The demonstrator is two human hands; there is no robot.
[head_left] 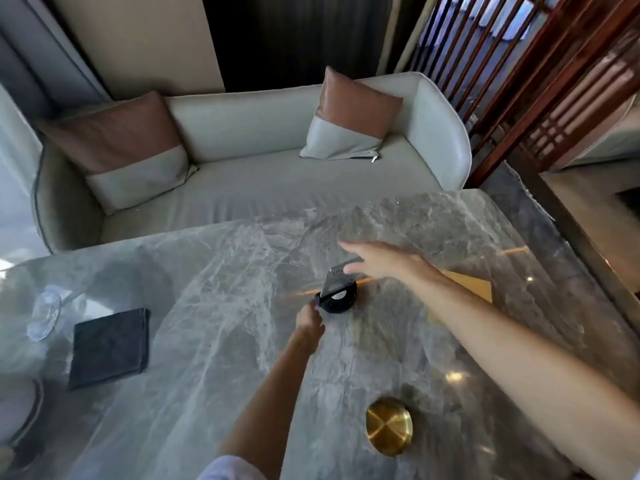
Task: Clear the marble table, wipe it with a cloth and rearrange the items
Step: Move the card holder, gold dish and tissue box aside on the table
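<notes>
On the grey marble table point(225, 271) stands a small black round stand point(341, 303) holding an upright grey card point(335, 280). My left hand point(309, 322) is closed against the stand's left edge and grips it. Above the card, my right hand point(384, 261) has its fingers spread, and the thumb touches the card's top edge. A dark folded cloth point(109, 346) lies flat at the left of the table, apart from both hands.
A gold round disc point(389, 426) sits near the front edge. An orange flat piece point(476, 285) lies under my right forearm. A clear glass object point(45, 313) and a white dish point(17, 410) are at the far left. A pale sofa point(263, 174) with two cushions stands behind.
</notes>
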